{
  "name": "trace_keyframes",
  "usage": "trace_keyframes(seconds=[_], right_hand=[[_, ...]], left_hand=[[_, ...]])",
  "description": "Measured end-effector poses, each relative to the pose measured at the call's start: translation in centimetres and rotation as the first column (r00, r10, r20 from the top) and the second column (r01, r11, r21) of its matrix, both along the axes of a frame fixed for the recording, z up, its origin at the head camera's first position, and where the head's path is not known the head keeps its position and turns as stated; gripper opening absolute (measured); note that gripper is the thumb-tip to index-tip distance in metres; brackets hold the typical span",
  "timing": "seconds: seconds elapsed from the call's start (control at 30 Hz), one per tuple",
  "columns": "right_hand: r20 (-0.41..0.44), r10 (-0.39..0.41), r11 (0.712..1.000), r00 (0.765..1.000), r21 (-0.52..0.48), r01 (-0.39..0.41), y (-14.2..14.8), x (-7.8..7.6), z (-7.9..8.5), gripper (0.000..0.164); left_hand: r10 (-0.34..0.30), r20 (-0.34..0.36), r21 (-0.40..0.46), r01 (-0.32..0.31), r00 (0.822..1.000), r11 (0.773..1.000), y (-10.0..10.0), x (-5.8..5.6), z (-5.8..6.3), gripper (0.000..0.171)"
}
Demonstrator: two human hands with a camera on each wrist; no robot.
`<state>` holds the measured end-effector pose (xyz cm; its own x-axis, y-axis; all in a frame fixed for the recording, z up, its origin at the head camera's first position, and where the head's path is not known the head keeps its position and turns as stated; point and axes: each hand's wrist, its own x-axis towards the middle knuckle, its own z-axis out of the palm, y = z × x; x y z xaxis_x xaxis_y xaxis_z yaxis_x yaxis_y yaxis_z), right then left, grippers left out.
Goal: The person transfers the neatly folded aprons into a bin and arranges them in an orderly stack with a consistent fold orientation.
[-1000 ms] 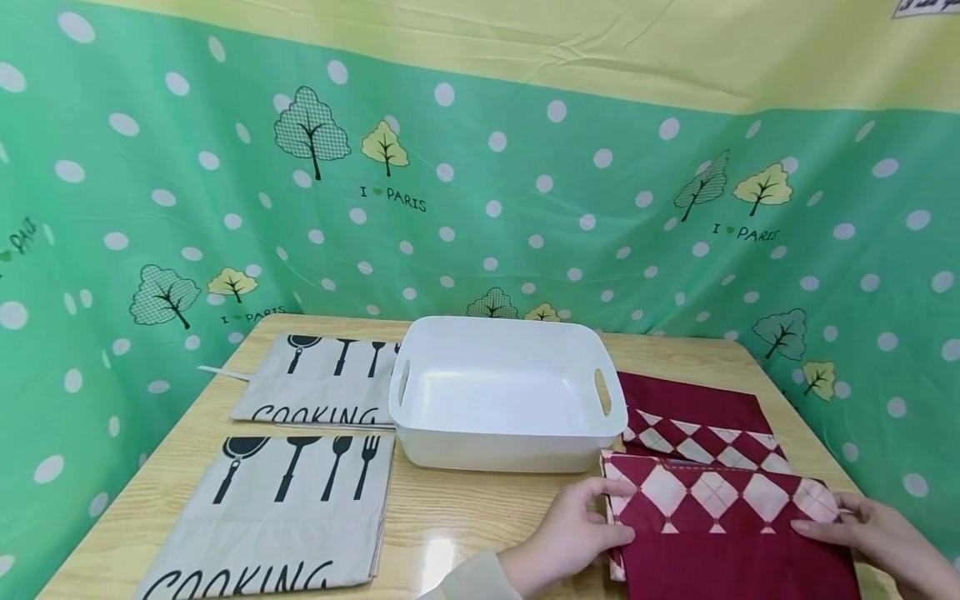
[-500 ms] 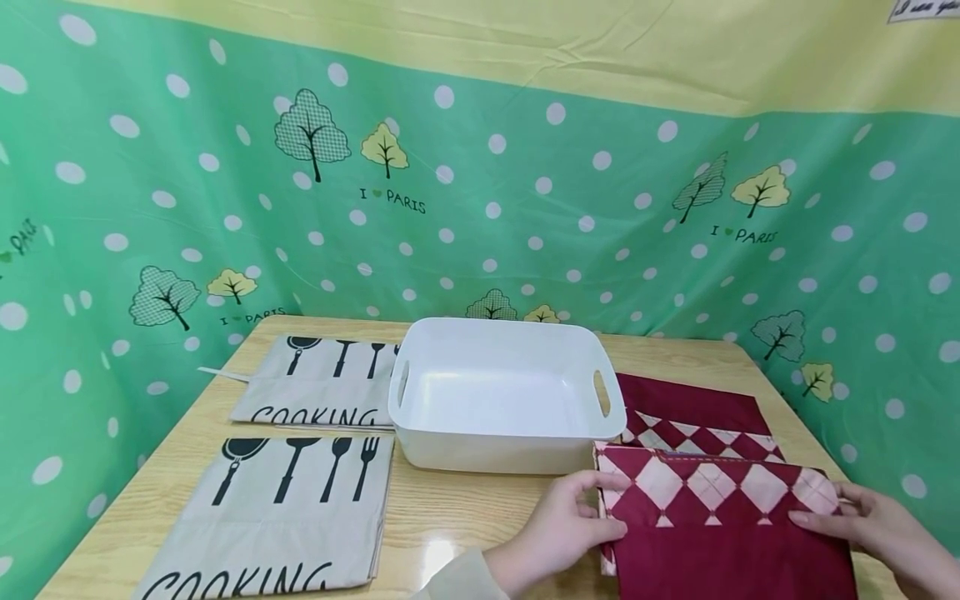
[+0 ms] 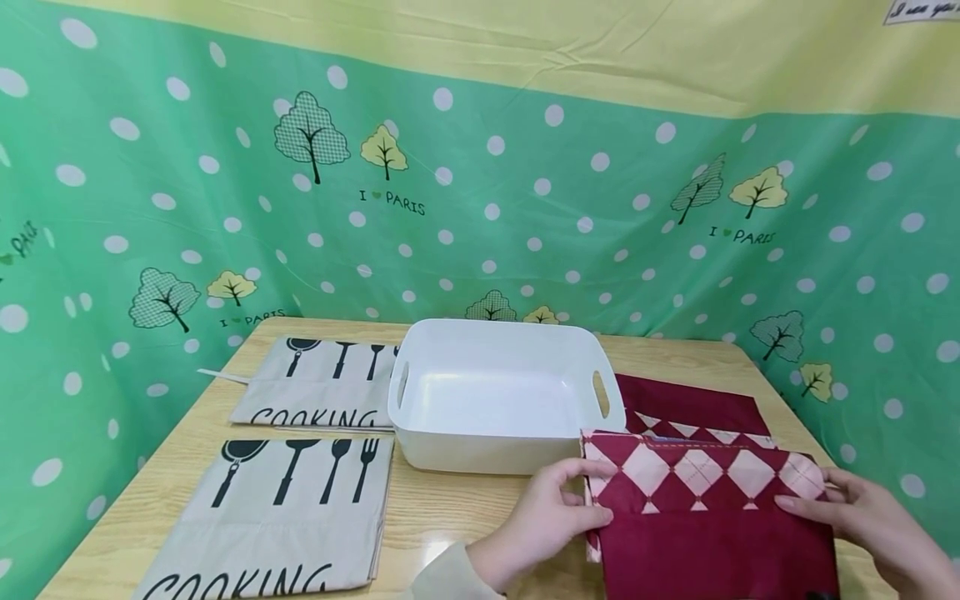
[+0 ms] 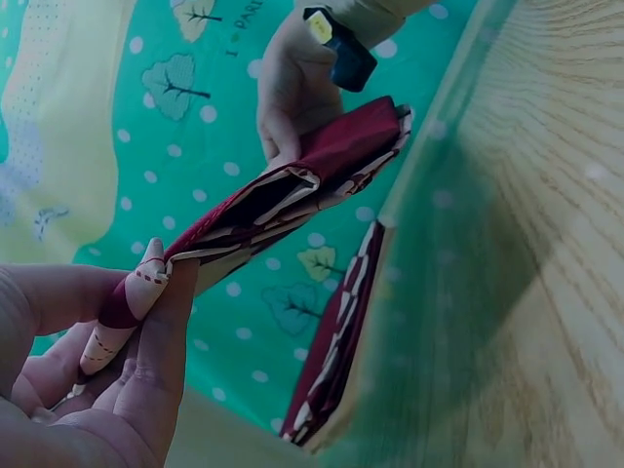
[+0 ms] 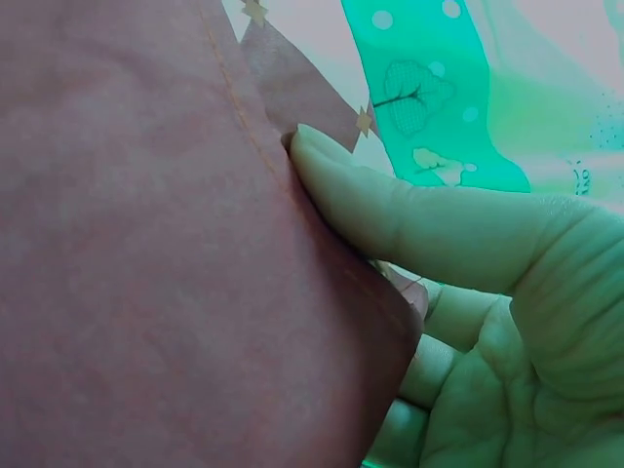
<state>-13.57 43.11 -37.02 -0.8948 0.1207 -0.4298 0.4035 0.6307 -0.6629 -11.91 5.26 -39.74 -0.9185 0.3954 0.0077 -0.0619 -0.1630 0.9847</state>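
Both hands hold a folded burgundy apron (image 3: 712,550) with a pink-and-white diamond band along its upper part. My left hand (image 3: 536,521) pinches its left edge between thumb and fingers. At the opposite edge, my right hand (image 3: 873,521) has the thumb on the front face and the fingers behind. In the left wrist view the held apron (image 4: 346,146) is raised off the table, its folded layers showing edge-on. The right wrist view shows the thumb pressing the cloth near a stitched seam. A second burgundy apron (image 3: 690,400) lies behind, partly covered.
A white bin (image 3: 480,454) with handle holes stands mid-table, just left of the held apron. Two folded grey COOKING aprons lie at left, one nearer (image 3: 300,517) and one farther (image 3: 300,392). A green dotted curtain (image 3: 495,242) hangs behind the wooden table (image 3: 427,533).
The held apron has moved up and to the left with both hands, closer to the bin, and covers more of the second burgundy apron. Both grips stay the same.
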Motion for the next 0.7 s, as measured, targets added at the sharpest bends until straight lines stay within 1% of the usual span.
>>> trace_keyframes(seconds=[0.17, 0.27, 0.53, 0.63, 0.7], right_hand=[[-0.024, 0.0, 0.999, 1.0, -0.054, -0.001, -0.8, 0.0, 0.4, 0.084], [-0.04, -0.001, 0.998, 0.999, -0.065, -0.001, -1.4, 0.0, 0.7, 0.082], [-0.063, -0.029, 0.993, 0.998, -0.112, 0.022, -1.8, -0.5, 0.6, 0.077], [-0.082, -0.022, 0.99, 0.996, -0.138, 0.01, -2.2, -0.5, 0.5, 0.073], [-0.101, -0.013, 0.987, 0.995, -0.158, -0.004, -2.4, -0.5, 0.5, 0.067]], left_hand=[[0.007, -0.005, -0.009, -0.007, 1.0, 1.0, -0.5, -0.3, 0.3, 0.042], [0.003, -0.004, -0.003, -0.003, 1.0, 1.0, -0.8, -0.6, 0.3, 0.042], [0.0, 0.01, 0.024, -0.001, 1.0, 1.0, -1.7, -1.2, 0.7, 0.042], [-0.009, 0.011, 0.031, 0.008, 1.0, 0.999, -2.1, -1.5, 0.9, 0.043], [-0.01, 0.008, 0.028, 0.01, 1.0, 1.0, -2.4, -1.7, 1.1, 0.043]])
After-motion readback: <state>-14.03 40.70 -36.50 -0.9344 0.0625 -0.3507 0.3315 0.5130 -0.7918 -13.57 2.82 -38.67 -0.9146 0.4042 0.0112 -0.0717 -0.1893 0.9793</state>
